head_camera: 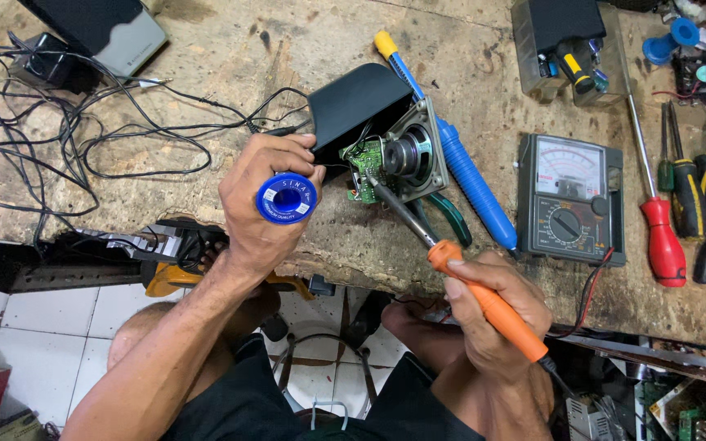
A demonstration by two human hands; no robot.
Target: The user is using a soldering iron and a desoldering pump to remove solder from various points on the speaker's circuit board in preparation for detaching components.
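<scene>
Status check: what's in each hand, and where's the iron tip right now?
Left hand holds blue solder spool. Right hand grips orange soldering iron, tip at green circuit board by the speaker. Nothing blocking.

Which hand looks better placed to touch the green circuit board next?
Right hand, probably: it grips the orange soldering iron, whose tip already sits at the green circuit board. The left hand is busy holding a blue solder spool.
</scene>
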